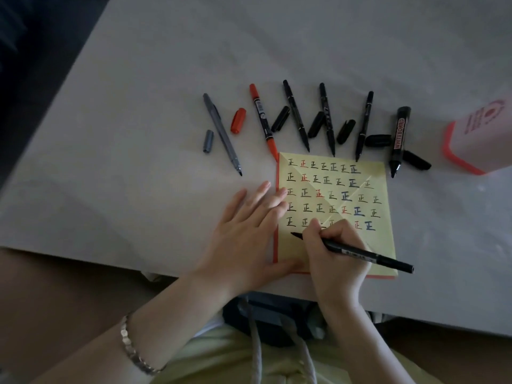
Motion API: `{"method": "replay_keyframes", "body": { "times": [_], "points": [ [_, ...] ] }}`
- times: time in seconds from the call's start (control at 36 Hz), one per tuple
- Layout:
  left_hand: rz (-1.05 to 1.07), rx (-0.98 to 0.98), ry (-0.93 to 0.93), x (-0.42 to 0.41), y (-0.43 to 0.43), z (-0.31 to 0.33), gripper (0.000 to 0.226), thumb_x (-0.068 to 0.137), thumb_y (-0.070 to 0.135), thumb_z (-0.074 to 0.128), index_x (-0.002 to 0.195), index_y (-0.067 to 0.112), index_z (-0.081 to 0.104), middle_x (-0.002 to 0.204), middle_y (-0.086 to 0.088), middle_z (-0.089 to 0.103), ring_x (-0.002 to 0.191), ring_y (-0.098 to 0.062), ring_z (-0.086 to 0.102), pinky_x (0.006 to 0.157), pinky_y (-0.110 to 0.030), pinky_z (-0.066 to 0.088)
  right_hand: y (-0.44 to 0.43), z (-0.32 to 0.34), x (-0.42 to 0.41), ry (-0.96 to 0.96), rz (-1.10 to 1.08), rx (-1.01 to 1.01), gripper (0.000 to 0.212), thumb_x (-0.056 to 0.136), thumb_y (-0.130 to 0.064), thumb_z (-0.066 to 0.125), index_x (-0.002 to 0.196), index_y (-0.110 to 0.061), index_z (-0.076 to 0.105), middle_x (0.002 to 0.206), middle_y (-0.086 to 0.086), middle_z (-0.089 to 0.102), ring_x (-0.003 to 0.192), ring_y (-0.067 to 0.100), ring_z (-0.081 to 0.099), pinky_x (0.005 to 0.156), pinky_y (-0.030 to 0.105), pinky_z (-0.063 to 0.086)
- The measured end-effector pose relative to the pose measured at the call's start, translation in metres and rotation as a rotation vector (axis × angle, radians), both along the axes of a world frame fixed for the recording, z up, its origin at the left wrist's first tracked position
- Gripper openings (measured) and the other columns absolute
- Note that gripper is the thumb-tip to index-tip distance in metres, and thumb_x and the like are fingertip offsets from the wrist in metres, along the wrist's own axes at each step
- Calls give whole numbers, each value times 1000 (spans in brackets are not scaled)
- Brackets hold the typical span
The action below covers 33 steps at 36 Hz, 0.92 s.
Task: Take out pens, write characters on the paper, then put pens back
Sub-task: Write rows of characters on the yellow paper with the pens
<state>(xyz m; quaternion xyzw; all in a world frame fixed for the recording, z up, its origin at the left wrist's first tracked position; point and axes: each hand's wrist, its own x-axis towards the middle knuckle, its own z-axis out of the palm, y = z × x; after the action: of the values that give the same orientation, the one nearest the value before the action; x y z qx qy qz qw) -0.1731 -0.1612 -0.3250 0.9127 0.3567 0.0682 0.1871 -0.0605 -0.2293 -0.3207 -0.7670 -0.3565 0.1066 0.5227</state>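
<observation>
A yellow sheet of paper [368, 245] with rows of written characters lies near the table's front edge. My right hand [333, 260] grips a black pen [360, 253] whose tip touches the paper's lower left, under the last row. My left hand [243, 231] lies flat, fingers straight, pressing the paper's left edge. Beyond the paper lie several uncapped pens: a grey pen [221, 131], a red-tipped pen [263, 120], three thin black pens [295, 113] and a thick whiteboard marker [398, 137], with loose caps beside them.
A pink-and-white holder [476, 139] lies on its side at the right edge. A red cap [238, 120] and a grey cap [208, 141] sit between the left pens. The white table [138, 134] has its front edge close to my body.
</observation>
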Motion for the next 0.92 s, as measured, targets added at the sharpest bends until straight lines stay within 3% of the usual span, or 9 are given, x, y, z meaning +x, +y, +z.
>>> {"method": "replay_keyframes", "body": {
  "times": [0.19,0.33,0.47,0.72,0.81,0.92],
  "points": [
    [8,-9,-20,1,0,0,88,70,75,45,132,13,45,146,2,37,139,-14,15,112,-38,8,2,-2,0,-40,21,-8,30,70,-7,62,47,0,44,40,-10,38,40,0,39,42,6,30],
    [4,-15,-17,1,0,0,89,70,76,43,133,13,44,147,2,35,139,-13,14,112,-38,7,3,-2,0,-33,22,6,33,70,-22,58,47,-2,45,40,-11,39,40,2,39,41,8,30],
    [12,-6,-23,0,0,-1,88,70,76,45,132,13,44,147,2,36,139,-14,15,112,-39,8,3,-2,1,-44,35,-20,28,69,-5,63,47,0,46,41,-12,39,40,0,42,42,6,31],
    [8,-2,-23,0,0,-1,88,68,75,46,131,13,45,147,2,36,140,-15,15,111,-41,11,3,-5,0,-21,-24,-29,29,69,-8,61,46,-6,43,35,-11,35,39,2,40,42,6,29],
    [9,0,-22,0,0,0,89,68,74,48,132,13,44,147,2,36,139,-14,16,111,-40,11,2,-5,1,16,-15,-14,29,69,-11,61,47,-12,42,46,-9,50,39,2,41,42,7,30],
    [9,0,-19,0,0,0,89,68,74,50,132,13,44,147,2,35,140,-14,15,112,-39,9,2,-4,0,22,-5,-20,28,68,-10,61,46,-7,44,50,-10,52,39,3,41,42,8,30]
  ]
}}
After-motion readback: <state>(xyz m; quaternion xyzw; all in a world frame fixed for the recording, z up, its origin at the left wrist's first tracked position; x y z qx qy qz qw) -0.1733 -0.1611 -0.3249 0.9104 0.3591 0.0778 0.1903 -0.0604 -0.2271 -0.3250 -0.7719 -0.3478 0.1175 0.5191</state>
